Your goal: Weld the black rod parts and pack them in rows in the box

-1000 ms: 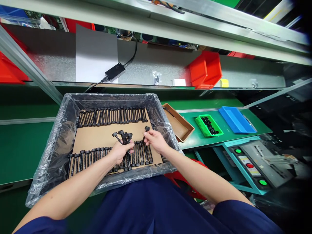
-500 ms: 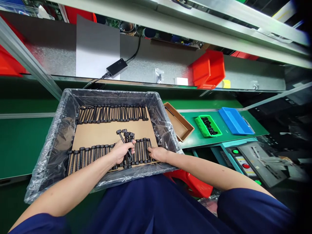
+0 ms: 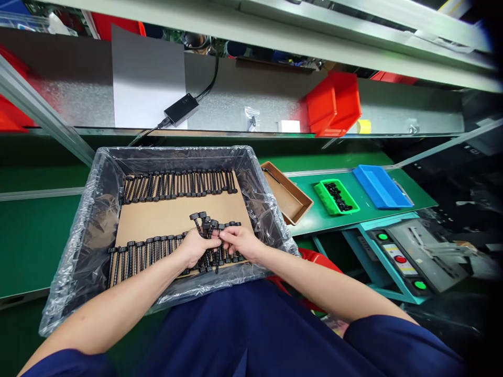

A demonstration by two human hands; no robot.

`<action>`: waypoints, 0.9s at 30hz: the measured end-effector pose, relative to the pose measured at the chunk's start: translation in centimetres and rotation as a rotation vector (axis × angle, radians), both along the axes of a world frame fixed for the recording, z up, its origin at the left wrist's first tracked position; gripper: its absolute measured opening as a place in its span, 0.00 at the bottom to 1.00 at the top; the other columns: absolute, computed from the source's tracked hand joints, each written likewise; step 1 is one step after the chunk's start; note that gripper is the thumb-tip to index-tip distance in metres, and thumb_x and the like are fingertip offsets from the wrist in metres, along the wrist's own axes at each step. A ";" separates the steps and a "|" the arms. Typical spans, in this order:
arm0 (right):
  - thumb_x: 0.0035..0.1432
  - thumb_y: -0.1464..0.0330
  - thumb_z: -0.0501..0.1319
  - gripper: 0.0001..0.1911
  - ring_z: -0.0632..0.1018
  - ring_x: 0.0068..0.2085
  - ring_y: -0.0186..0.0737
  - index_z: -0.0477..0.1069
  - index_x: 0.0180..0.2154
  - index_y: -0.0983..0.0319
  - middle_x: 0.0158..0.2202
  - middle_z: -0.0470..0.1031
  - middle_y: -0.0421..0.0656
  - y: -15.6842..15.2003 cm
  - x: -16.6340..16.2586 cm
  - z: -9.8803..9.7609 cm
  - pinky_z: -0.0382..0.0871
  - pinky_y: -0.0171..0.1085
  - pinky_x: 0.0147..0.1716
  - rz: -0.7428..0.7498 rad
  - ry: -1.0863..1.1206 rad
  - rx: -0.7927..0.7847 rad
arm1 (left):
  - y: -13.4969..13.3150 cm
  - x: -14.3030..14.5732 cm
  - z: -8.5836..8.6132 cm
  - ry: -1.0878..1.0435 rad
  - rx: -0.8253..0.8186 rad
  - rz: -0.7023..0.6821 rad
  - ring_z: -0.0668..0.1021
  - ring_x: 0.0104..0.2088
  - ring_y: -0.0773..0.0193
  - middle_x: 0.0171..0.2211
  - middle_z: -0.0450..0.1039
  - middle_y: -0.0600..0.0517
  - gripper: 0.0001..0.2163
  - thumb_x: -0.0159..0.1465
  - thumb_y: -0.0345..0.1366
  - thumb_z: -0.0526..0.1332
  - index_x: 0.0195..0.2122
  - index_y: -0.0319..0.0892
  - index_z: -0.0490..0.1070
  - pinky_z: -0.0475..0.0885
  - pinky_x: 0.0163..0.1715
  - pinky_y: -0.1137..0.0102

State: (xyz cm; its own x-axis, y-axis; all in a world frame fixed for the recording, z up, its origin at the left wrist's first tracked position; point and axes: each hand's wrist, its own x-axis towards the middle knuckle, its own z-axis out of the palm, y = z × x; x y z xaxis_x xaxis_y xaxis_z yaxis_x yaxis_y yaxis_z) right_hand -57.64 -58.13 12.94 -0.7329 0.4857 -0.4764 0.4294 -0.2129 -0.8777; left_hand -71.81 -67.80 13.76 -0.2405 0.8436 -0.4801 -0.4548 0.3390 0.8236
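My left hand (image 3: 197, 248) is closed round a small bunch of black round-headed rods (image 3: 203, 222), their heads sticking up above my fingers. Beside it, my right hand (image 3: 242, 242) pinches one more black rod (image 3: 217, 259) that hangs down between the hands, against the bunch. Both hands are over the front row of similar rods (image 3: 157, 250), which lie side by side on a cardboard sheet (image 3: 176, 213). A second row of rods (image 3: 178, 185) lies along the back. All this sits inside a bin lined with clear plastic (image 3: 76, 230).
Right of the bin are a brown tray (image 3: 288, 196), a green bin (image 3: 327, 199) of small black parts and a blue tray (image 3: 379, 186). A shelf above carries a black adapter box (image 3: 181, 110) and a red bin (image 3: 334, 104). A button panel (image 3: 400, 259) stands lower right.
My right hand has moved left from the right end of the front row to my left hand, bringing a rod with it. My left hand still grips its bunch. The view has shifted slightly.
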 end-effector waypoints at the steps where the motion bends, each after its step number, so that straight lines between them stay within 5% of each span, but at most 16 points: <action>1: 0.52 0.53 0.64 0.20 0.68 0.21 0.28 0.68 0.30 0.64 0.22 0.68 0.37 -0.9 -0.6 0.0 0.64 0.27 0.19 -0.112 0.060 -0.111 | 0.0 0.0 0.1 0.004 0.022 -0.026 0.73 0.24 0.67 0.25 0.73 0.52 0.14 0.41 0.33 0.73 0.27 0.36 0.72 0.69 0.27 0.69; 4: 0.45 0.54 0.68 0.21 0.68 0.21 0.28 0.67 0.28 0.64 0.21 0.66 0.36 -1.5 -1.5 0.3 0.62 0.26 0.17 -0.306 0.127 -0.197 | 0.2 -0.1 0.3 -0.012 0.046 -0.015 0.72 0.22 0.67 0.22 0.72 0.52 0.13 0.44 0.34 0.72 0.27 0.36 0.70 0.69 0.25 0.70; 7: 0.53 0.58 0.64 0.15 0.68 0.18 0.28 0.67 0.29 0.63 0.20 0.65 0.34 1.8 -0.9 0.9 0.63 0.27 0.16 -0.314 0.031 0.020 | 0.4 -0.2 0.3 -0.059 -0.045 0.076 0.75 0.24 0.65 0.23 0.73 0.51 0.14 0.46 0.33 0.71 0.32 0.36 0.70 0.70 0.26 0.69; 11: 0.58 0.68 0.61 0.08 0.72 0.18 0.29 0.68 0.27 0.64 0.19 0.68 0.36 7.6 1.0 0.2 0.65 0.26 0.21 -0.093 -0.445 0.506 | 0.5 -0.2 0.6 -0.062 -0.123 0.103 0.74 0.22 0.68 0.23 0.71 0.53 0.13 0.49 0.28 0.66 0.37 0.35 0.70 0.69 0.26 0.71; 13: 0.58 0.69 0.61 0.09 0.75 0.20 0.31 0.69 0.27 0.65 0.20 0.71 0.39 8.8 1.6 -1.0 0.66 0.26 0.23 0.066 -0.707 0.609 | 0.4 -0.1 0.9 -0.069 -0.141 0.097 0.74 0.21 0.69 0.23 0.71 0.54 0.14 0.49 0.26 0.65 0.38 0.35 0.70 0.69 0.26 0.71; 20: 0.56 0.65 0.64 0.12 0.80 0.32 0.42 0.74 0.35 0.70 0.27 0.77 0.51 7.3 1.5 -4.8 0.71 0.30 0.31 0.193 -0.964 0.665 | 0.1 0.0 0.9 -0.026 -0.098 0.015 0.75 0.23 0.67 0.22 0.71 0.54 0.18 0.44 0.31 0.71 0.36 0.36 0.70 0.65 0.21 0.74; 27: 0.53 0.72 0.64 0.07 0.79 0.41 0.50 0.75 0.34 0.71 0.33 0.77 0.57 7.5 1.7 -3.8 0.72 0.35 0.38 0.348 -0.924 0.735 | 0.2 0.1 -0.1 -0.025 -0.090 0.044 0.75 0.27 0.66 0.27 0.71 0.53 0.20 0.38 0.33 0.75 0.31 0.36 0.70 0.72 0.23 0.71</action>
State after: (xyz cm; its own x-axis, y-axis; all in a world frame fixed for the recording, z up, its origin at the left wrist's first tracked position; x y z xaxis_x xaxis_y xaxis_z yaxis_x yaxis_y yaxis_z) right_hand -55.92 -50.66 9.17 -0.4099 0.7034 -0.5807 0.8878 0.4536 -0.0772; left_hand -71.74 -67.63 13.62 -0.2628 0.7858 -0.5599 -0.4911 0.3906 0.7786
